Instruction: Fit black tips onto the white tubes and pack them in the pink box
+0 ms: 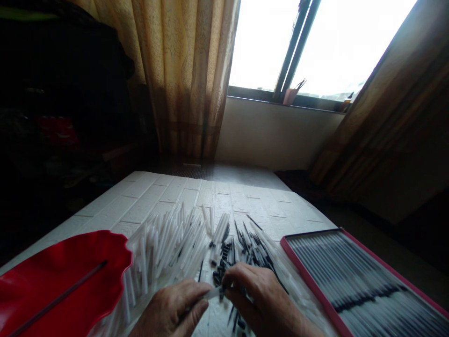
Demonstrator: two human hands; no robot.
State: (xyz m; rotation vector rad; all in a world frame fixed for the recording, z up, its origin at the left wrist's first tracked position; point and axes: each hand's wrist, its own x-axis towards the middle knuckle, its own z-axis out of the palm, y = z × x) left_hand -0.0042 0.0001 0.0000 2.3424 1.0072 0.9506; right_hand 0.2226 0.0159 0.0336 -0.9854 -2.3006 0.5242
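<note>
My left hand pinches a short clear plastic tube between thumb and fingers. My right hand is closed at the tube's other end, with a dark bit at its fingertips that is too blurred to name. Just beyond the hands lie small black caps in a loose heap. Thin black pointed sticks are spread behind my right hand. A large pile of clear plastic tubes lies beyond my left hand.
A red scalloped tray at the left holds one long thin stick. At the right is a pink-edged box filled with rows of clear and black sticks. The white brick-patterned tabletop reaches toward a window and curtains.
</note>
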